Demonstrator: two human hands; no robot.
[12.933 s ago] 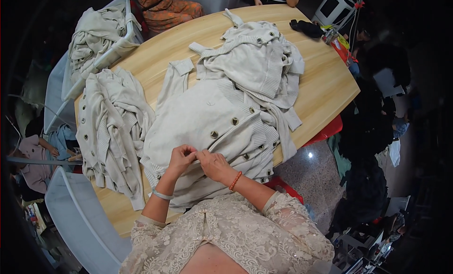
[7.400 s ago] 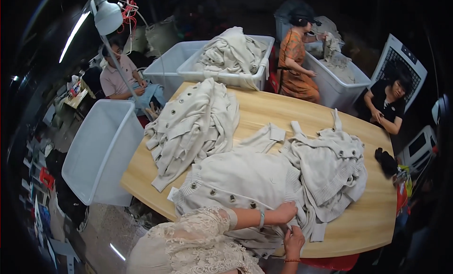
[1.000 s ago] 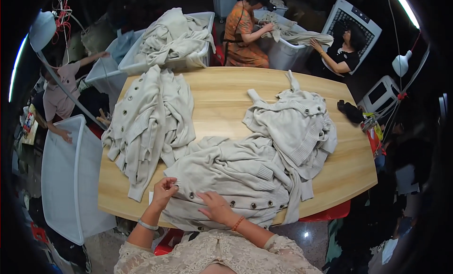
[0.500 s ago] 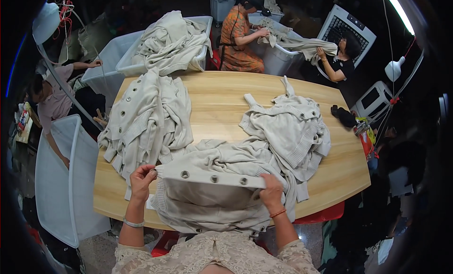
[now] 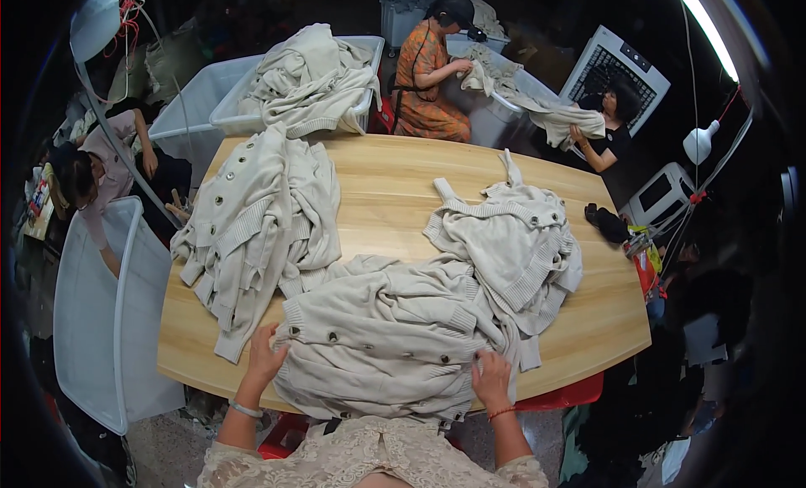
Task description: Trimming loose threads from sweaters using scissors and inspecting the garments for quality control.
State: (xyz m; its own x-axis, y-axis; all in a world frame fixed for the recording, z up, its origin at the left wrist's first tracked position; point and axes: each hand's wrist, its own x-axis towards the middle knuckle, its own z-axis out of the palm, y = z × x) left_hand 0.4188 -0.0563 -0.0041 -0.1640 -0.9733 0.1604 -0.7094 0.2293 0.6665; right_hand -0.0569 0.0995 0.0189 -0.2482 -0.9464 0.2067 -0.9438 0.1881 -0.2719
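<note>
A cream knitted cardigan (image 5: 382,341) with dark buttons lies spread on the wooden table (image 5: 395,181) right in front of me. My left hand (image 5: 265,356) grips its left edge near the table's front. My right hand (image 5: 492,377) holds its right lower edge. A pile of similar cream cardigans (image 5: 252,228) lies to the left. Another heap (image 5: 508,244) sits to the right, touching the one I hold.
White plastic bins stand at the left (image 5: 92,312) and behind the table, one (image 5: 294,76) full of cream garments. Three other people work around: one at the left (image 5: 80,186), two at the back (image 5: 428,68) handling garments. A black object (image 5: 606,223) lies at the table's right edge.
Half a second ago I held the cardigan lifted up by its edge; now it lies flat on the table, with both hands lower at its sides.
</note>
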